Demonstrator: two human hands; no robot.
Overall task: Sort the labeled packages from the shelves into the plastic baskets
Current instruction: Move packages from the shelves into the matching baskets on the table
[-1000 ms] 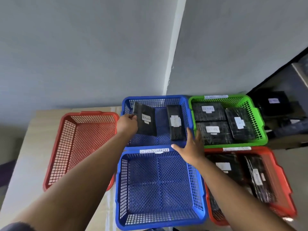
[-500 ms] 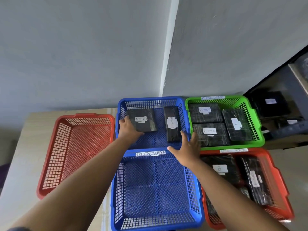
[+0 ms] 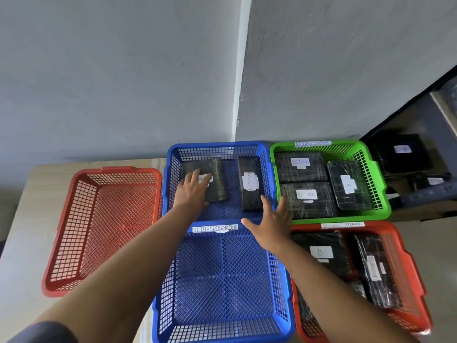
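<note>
A person's left hand lies flat, fingers straight and slightly apart, on a black labeled package in the far blue basket. Its label, half hidden by the fingers, seems to read RETURN. The right hand, fingers spread, rests at that basket's near right corner, beside the green basket. A second package lies between the hands.

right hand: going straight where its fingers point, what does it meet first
Likely the right wall of the far blue basket, where it abuts the green basket; the right hand points along that seam, though height is unclear.
</note>
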